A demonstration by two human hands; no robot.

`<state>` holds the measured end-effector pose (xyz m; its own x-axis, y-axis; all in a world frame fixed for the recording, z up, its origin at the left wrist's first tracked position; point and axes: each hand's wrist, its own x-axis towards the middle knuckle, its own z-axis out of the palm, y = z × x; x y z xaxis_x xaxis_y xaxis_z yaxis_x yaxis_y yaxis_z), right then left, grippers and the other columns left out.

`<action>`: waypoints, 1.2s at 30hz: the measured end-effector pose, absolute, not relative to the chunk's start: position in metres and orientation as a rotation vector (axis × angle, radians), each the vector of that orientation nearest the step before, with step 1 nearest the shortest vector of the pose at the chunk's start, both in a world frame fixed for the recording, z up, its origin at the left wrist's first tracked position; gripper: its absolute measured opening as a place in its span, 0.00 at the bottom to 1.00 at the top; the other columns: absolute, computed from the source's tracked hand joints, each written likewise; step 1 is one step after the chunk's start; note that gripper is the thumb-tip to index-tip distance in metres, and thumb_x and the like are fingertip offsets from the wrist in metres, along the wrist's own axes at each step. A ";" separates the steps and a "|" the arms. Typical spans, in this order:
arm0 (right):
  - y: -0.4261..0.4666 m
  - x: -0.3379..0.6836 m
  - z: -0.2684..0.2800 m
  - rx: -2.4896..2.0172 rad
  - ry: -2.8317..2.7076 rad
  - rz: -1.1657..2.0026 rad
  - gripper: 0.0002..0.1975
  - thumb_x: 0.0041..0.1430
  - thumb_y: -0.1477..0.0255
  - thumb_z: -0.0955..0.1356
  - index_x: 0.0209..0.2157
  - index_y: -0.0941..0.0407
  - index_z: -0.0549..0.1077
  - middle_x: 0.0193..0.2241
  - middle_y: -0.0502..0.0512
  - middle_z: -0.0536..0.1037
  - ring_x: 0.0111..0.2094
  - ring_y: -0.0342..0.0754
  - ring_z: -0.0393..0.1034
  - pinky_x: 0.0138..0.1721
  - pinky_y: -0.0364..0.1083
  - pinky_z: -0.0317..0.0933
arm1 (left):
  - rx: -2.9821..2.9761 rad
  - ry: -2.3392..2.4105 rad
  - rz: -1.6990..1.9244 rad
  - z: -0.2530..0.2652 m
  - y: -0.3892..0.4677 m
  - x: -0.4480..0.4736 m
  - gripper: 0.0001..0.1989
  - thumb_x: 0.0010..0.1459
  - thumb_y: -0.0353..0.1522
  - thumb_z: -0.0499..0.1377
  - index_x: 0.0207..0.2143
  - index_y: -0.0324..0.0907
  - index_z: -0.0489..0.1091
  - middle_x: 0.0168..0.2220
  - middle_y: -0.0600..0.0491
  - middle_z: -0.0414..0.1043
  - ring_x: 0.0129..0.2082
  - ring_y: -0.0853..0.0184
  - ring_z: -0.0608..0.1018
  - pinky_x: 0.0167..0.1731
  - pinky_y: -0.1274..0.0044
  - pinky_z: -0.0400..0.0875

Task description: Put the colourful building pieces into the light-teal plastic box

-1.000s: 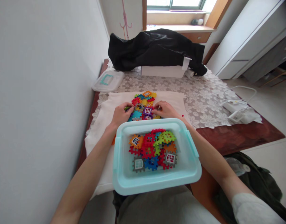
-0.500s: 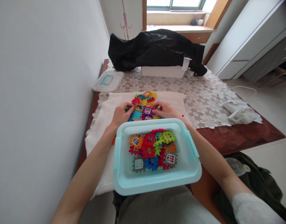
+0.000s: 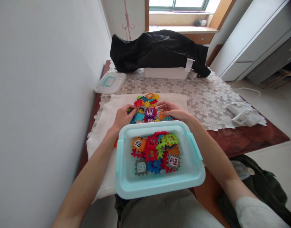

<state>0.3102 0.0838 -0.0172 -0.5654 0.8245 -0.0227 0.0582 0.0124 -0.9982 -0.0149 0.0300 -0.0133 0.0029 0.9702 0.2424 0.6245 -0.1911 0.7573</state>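
Colourful interlocking building tiles [image 3: 150,112] with toothed edges lie in a pile on a white cloth; some carry window grids. At the pile's left side, my left hand [image 3: 123,116] is closed, with a bit of green tile [image 3: 129,110] showing between thumb and fingers. Over the right side of the pile is my right hand [image 3: 172,110], its fingers apart and nothing visible in them; orange and blue tiles lie below it. Nearer me, a light turquoise tub [image 3: 190,171] holds several more tiles, among them red, green, orange, blue and grey ones. Its rim hides the pile's near edge.
A clear lid [image 3: 118,79] with a turquoise handle lies at the back left by the wall. Black cloth [image 3: 157,50] covers a white box [image 3: 165,73] at the back. White items with a cable [image 3: 247,114] sit at the table's right. A dark bag [image 3: 261,186] is below right.
My right hand has shifted slightly right, away from the purple tile, and its fingers have opened, uncovering orange and blue tiles. My left hand has stayed in place.
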 end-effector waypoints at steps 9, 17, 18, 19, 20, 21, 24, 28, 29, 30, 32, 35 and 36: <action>0.080 0.305 -0.014 -1.094 -1.731 1.225 0.16 0.58 0.59 0.79 0.43 0.53 0.83 0.41 0.53 0.86 0.42 0.51 0.78 0.46 0.50 0.74 | 1.831 1.637 1.041 -0.011 0.029 -0.014 0.14 0.67 0.43 0.63 0.43 0.45 0.83 0.47 0.47 0.87 0.47 0.54 0.85 0.53 0.65 0.78; 0.085 0.303 -0.008 -1.123 -1.572 1.131 0.22 0.52 0.52 0.81 0.39 0.53 0.80 0.35 0.52 0.83 0.36 0.49 0.74 0.38 0.47 0.69 | 1.835 1.642 1.027 -0.011 0.029 -0.014 0.14 0.67 0.43 0.63 0.44 0.44 0.83 0.48 0.46 0.88 0.48 0.54 0.85 0.55 0.64 0.78; 0.086 0.303 -0.008 -1.114 -1.551 1.139 0.24 0.52 0.51 0.81 0.39 0.53 0.79 0.35 0.52 0.82 0.36 0.49 0.74 0.38 0.47 0.69 | 1.835 1.637 1.028 -0.011 0.029 -0.014 0.14 0.67 0.43 0.63 0.44 0.44 0.83 0.48 0.46 0.88 0.48 0.54 0.85 0.55 0.64 0.78; 0.086 0.303 -0.007 -1.097 -1.526 1.161 0.25 0.51 0.50 0.82 0.39 0.53 0.79 0.35 0.52 0.82 0.36 0.48 0.73 0.38 0.47 0.69 | 1.837 1.635 1.030 -0.011 0.029 -0.014 0.14 0.67 0.43 0.63 0.44 0.44 0.83 0.48 0.46 0.88 0.48 0.54 0.85 0.55 0.64 0.78; 0.085 0.303 -0.006 -1.071 -1.493 1.195 0.27 0.49 0.49 0.83 0.39 0.53 0.78 0.35 0.51 0.81 0.36 0.48 0.73 0.38 0.47 0.69 | 1.838 1.635 1.033 -0.011 0.029 -0.014 0.14 0.67 0.43 0.63 0.43 0.44 0.83 0.48 0.46 0.88 0.48 0.53 0.85 0.56 0.64 0.78; 0.085 0.302 -0.005 -1.039 -1.452 1.240 0.28 0.48 0.48 0.83 0.40 0.52 0.78 0.35 0.50 0.81 0.35 0.47 0.73 0.38 0.46 0.70 | 1.839 1.637 1.032 -0.012 0.029 -0.014 0.14 0.67 0.43 0.63 0.43 0.44 0.83 0.48 0.46 0.88 0.48 0.53 0.85 0.56 0.64 0.78; 0.081 0.301 0.000 -0.931 -1.335 1.371 0.32 0.44 0.47 0.85 0.41 0.51 0.75 0.36 0.48 0.79 0.34 0.45 0.73 0.37 0.45 0.71 | 1.840 1.647 1.026 -0.011 0.029 -0.014 0.14 0.67 0.43 0.63 0.44 0.44 0.84 0.47 0.46 0.88 0.48 0.53 0.85 0.55 0.64 0.78; 0.075 0.301 0.010 -0.818 -1.258 1.480 0.33 0.43 0.48 0.87 0.43 0.49 0.74 0.37 0.48 0.79 0.34 0.46 0.74 0.37 0.45 0.72 | 1.837 1.648 1.029 -0.011 0.030 -0.014 0.15 0.66 0.44 0.63 0.43 0.44 0.83 0.47 0.46 0.88 0.47 0.53 0.85 0.54 0.64 0.78; 0.073 0.302 0.013 -0.786 -1.239 1.513 0.33 0.43 0.50 0.87 0.43 0.49 0.74 0.37 0.48 0.79 0.34 0.46 0.74 0.37 0.45 0.72 | 1.833 1.648 1.027 -0.011 0.030 -0.014 0.15 0.66 0.44 0.63 0.43 0.45 0.83 0.47 0.46 0.88 0.47 0.54 0.85 0.54 0.64 0.78; 0.071 0.302 0.015 -0.746 -1.222 1.549 0.33 0.43 0.51 0.87 0.43 0.48 0.74 0.37 0.48 0.79 0.34 0.45 0.73 0.37 0.45 0.72 | 1.828 1.649 1.026 -0.012 0.030 -0.015 0.15 0.66 0.44 0.63 0.44 0.45 0.83 0.47 0.46 0.88 0.47 0.54 0.85 0.54 0.64 0.78; 0.067 0.303 0.019 -0.649 -1.210 1.623 0.31 0.43 0.54 0.88 0.40 0.49 0.74 0.35 0.47 0.77 0.33 0.45 0.72 0.37 0.46 0.71 | 1.826 1.649 1.022 -0.012 0.030 -0.015 0.15 0.66 0.45 0.63 0.44 0.45 0.83 0.47 0.46 0.88 0.47 0.54 0.85 0.53 0.65 0.78; 0.060 0.303 0.025 -0.529 -1.249 1.691 0.30 0.43 0.56 0.88 0.35 0.50 0.71 0.31 0.46 0.73 0.31 0.45 0.68 0.37 0.47 0.69 | 1.827 1.651 1.027 -0.013 0.030 -0.015 0.15 0.67 0.45 0.63 0.44 0.45 0.83 0.47 0.46 0.88 0.47 0.54 0.85 0.53 0.65 0.78; 0.058 0.303 0.027 -0.516 -1.268 1.697 0.31 0.43 0.55 0.88 0.33 0.50 0.69 0.30 0.46 0.72 0.31 0.46 0.67 0.37 0.48 0.68 | 1.822 1.653 1.028 -0.013 0.030 -0.015 0.15 0.67 0.45 0.63 0.44 0.45 0.83 0.47 0.46 0.88 0.47 0.54 0.85 0.53 0.65 0.78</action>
